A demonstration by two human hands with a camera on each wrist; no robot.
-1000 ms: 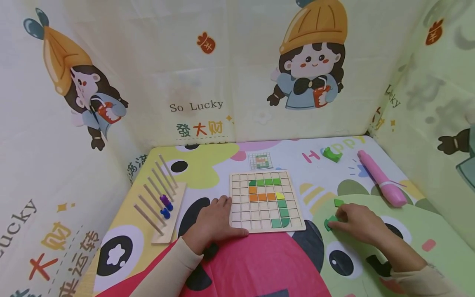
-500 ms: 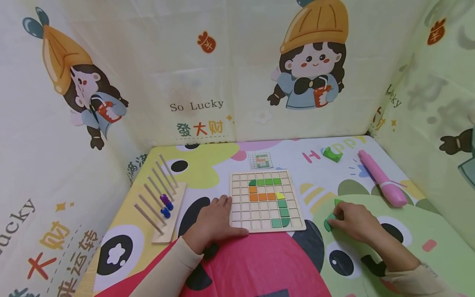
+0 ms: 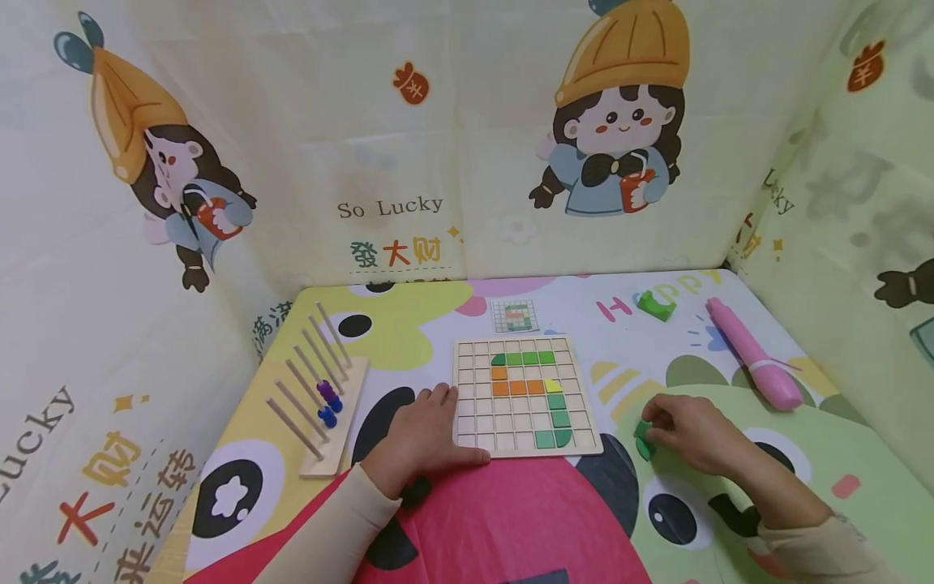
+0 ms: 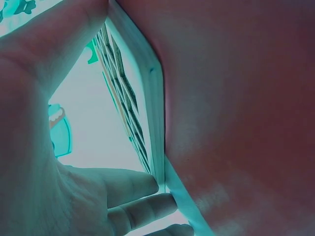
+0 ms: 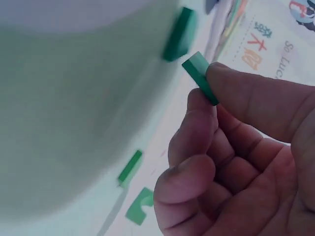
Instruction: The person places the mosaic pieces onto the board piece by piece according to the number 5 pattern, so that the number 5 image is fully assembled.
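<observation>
My right hand pinches a small green tile between thumb and fingertips, over the right side of the mat. A second green tile lies just below it in the head view. On the left, my left hand rests against the near left corner of the wooden grid board. Its thumb lies along the front edge, its fingers at the left edge. Green, orange and yellow tiles form a winding line in the board's cells. Another green tile lies farther off in the right wrist view.
A pattern card lies behind the board. To the left stands a wooden peg rack with blue and purple beads. A green arch-shaped block and a pink tapered object lie at the back right. Printed cloth walls surround the table.
My right hand has picked a green tile up from the mat and shifted slightly left with it. The left hand and the board have stayed in place.
</observation>
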